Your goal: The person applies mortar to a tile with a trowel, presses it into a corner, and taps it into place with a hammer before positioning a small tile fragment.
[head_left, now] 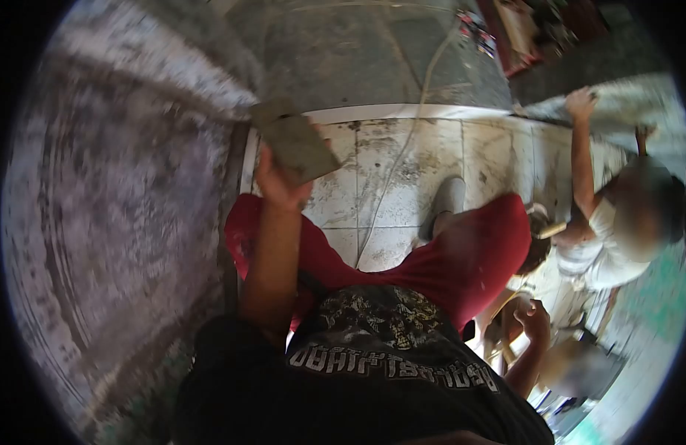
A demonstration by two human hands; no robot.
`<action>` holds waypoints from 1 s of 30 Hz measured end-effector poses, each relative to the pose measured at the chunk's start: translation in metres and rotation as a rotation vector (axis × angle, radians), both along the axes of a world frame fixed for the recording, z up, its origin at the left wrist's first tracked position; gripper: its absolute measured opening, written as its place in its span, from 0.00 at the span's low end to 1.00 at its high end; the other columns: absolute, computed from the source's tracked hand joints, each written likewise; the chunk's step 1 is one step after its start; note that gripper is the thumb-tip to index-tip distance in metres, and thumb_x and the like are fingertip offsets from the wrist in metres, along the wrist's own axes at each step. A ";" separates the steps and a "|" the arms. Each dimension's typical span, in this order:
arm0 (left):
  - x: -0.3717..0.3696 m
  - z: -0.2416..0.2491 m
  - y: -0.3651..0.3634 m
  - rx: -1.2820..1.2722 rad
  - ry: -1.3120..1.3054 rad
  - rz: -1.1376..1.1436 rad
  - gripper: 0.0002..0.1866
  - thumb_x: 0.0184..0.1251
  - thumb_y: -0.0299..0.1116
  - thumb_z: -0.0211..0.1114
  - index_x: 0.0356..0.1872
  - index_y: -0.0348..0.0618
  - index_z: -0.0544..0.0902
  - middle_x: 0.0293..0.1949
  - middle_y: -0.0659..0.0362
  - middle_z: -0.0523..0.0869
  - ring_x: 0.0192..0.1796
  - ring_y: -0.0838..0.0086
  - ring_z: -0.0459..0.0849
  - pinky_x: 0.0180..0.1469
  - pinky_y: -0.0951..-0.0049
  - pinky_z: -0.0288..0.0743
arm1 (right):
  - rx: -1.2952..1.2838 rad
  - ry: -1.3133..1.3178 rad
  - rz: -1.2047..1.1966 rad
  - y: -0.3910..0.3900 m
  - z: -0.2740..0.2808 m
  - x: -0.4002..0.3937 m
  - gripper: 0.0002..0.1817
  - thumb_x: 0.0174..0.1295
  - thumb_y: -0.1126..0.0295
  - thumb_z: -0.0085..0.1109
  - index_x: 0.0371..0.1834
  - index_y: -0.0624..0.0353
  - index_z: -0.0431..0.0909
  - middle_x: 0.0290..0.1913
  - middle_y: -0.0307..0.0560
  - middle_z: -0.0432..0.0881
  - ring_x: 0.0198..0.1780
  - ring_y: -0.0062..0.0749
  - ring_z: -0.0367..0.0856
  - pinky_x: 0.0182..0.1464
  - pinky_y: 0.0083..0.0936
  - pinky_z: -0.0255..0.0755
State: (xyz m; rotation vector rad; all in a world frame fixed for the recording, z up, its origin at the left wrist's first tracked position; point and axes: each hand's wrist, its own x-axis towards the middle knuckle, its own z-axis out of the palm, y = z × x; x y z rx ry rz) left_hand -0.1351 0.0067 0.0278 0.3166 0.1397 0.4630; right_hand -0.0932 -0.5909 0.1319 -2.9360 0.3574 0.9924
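Left hand (283, 185) stretched forward, gripping flat block (302, 150) (tilted).

So the person's L hand (283, 178) has a flat grey-brown slab (302, 152) gripped, tilted, held out past the L knee, near the stained wall (135, 193). R hand (534, 320) is down by the R side, fingers curled, can't tell if there's anything in it tbh. Legs in red pants (480, 256) are spread over dirty white tiles (387, 248), w/ a grey shoe (451, 196) btwn them. Thin cable (394, 167) runs across the tiles & over a white sill (383, 112). Co-worker in a white shirt (610, 252) is off to the R, one arm stretched fwd.
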 end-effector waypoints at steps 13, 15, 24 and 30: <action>0.018 -0.083 -0.038 -0.607 0.293 0.317 0.29 0.68 0.53 0.61 0.65 0.55 0.66 0.59 0.48 0.71 0.61 0.55 0.74 0.58 0.49 0.74 | 0.851 -0.234 0.984 0.319 0.049 0.175 0.23 0.54 0.73 0.67 0.55 0.64 0.77 0.47 0.52 0.83 0.48 0.38 0.82 0.52 0.32 0.75; 0.021 -0.089 -0.034 -0.649 0.295 0.358 0.29 0.68 0.53 0.61 0.65 0.56 0.66 0.57 0.48 0.69 0.61 0.56 0.73 0.59 0.48 0.73 | 0.839 -0.186 1.153 0.374 0.049 0.168 0.22 0.53 0.73 0.69 0.53 0.63 0.79 0.45 0.51 0.84 0.45 0.38 0.83 0.49 0.31 0.76; 0.042 -0.099 -0.006 -0.602 0.603 0.569 0.27 0.62 0.47 0.66 0.59 0.54 0.66 0.48 0.54 0.65 0.51 0.64 0.68 0.57 0.48 0.72 | 0.801 0.164 1.290 0.520 -0.027 0.165 0.16 0.58 0.73 0.68 0.49 0.64 0.79 0.42 0.46 0.84 0.35 0.24 0.82 0.39 0.21 0.74; 0.048 -0.094 0.012 -0.695 0.770 0.633 0.23 0.63 0.48 0.64 0.54 0.51 0.71 0.46 0.56 0.66 0.48 0.65 0.70 0.50 0.52 0.78 | 0.807 0.158 1.310 0.562 -0.100 0.177 0.12 0.58 0.67 0.69 0.43 0.61 0.83 0.36 0.44 0.86 0.30 0.25 0.81 0.35 0.25 0.75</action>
